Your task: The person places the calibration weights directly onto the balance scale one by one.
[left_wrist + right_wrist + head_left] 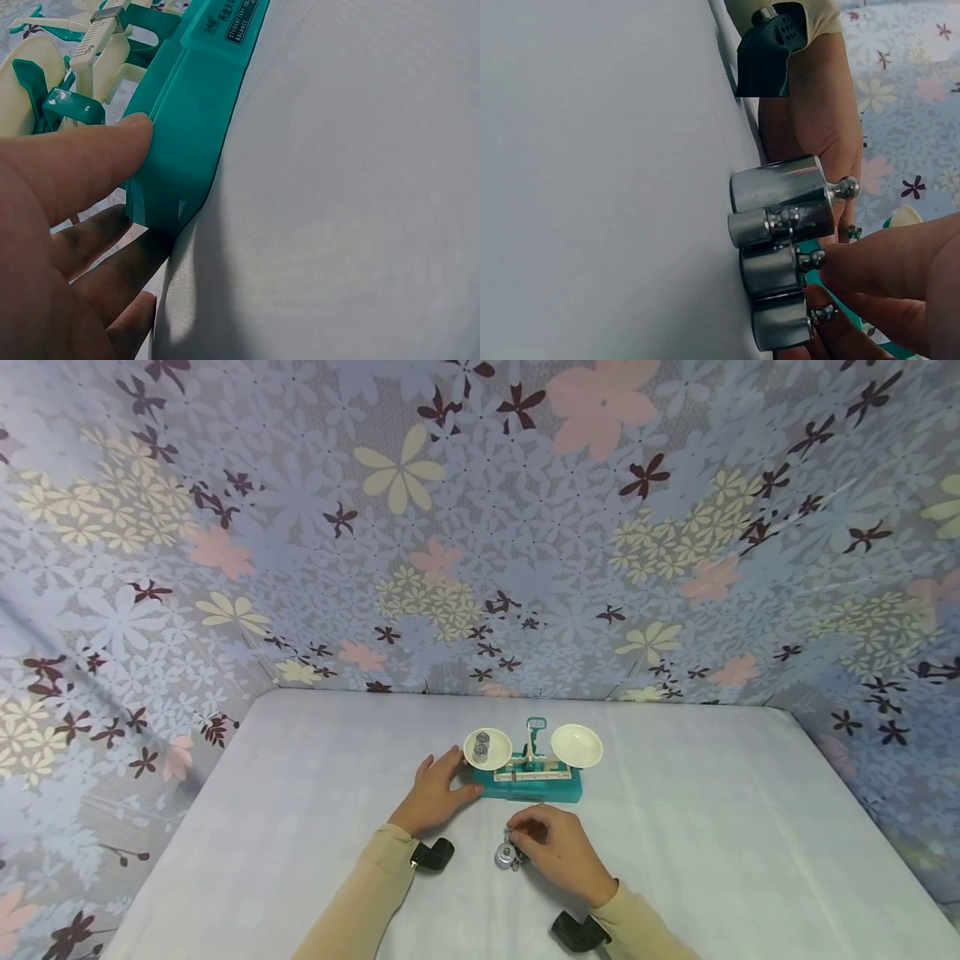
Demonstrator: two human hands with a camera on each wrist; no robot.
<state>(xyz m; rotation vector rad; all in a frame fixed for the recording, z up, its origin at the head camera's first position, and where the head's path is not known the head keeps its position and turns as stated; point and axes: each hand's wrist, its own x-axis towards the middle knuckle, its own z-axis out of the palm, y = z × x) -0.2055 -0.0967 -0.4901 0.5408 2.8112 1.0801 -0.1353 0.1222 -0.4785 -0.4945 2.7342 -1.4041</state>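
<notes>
Steadying the balance (532,789) with relaxed left grip (435,793); apparently picking out a metal weight (769,271), pinched by right grip (561,852); next, probably needing a careful lift.

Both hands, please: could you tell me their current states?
Left hand: open, touching the balance base.
Right hand: at the metal weights; grip cannot be told.

One balance (553,790), with two pans (577,745) and one scaled beam (536,775). Two metal weights (480,752) sit in the pan nearer the tabletop's (712,793) left edge; four more metal weights (768,271) can be told apart on the tabletop. Two hands, left (432,795) and right (560,848); two sleeves (369,881); two black wrist devices (433,855).
</notes>
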